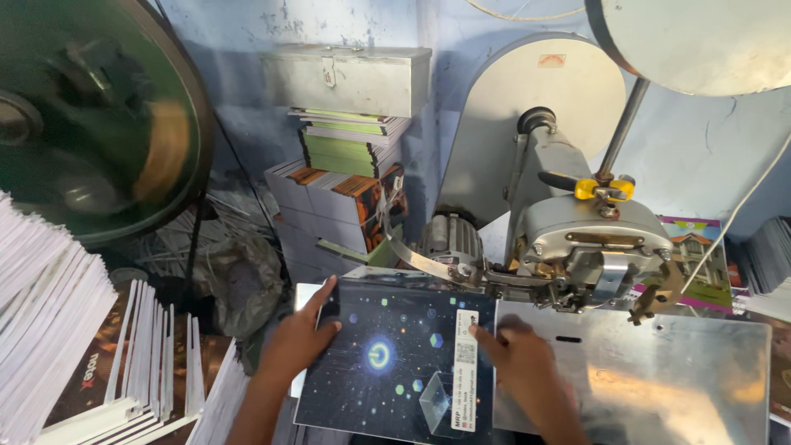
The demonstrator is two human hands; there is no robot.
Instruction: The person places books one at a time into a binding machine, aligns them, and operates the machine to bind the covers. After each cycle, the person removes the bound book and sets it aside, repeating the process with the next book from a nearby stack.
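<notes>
A dark notebook [395, 363] with a starry cover and a white label strip along its spine lies on the metal table of a stitching machine [589, 247]. My left hand [305, 334] grips the notebook's far left corner. My right hand [519, 358] presses flat on its spine edge, just below the machine's head. The hand looks blurred.
A shiny steel plate [659, 379] stretches to the right. Piles of white-edged notebooks [99, 363] stand at the left, more stacks [346, 189] at the back under a grey metal box [350, 78]. A big spinning wheel [91, 115] fills the upper left.
</notes>
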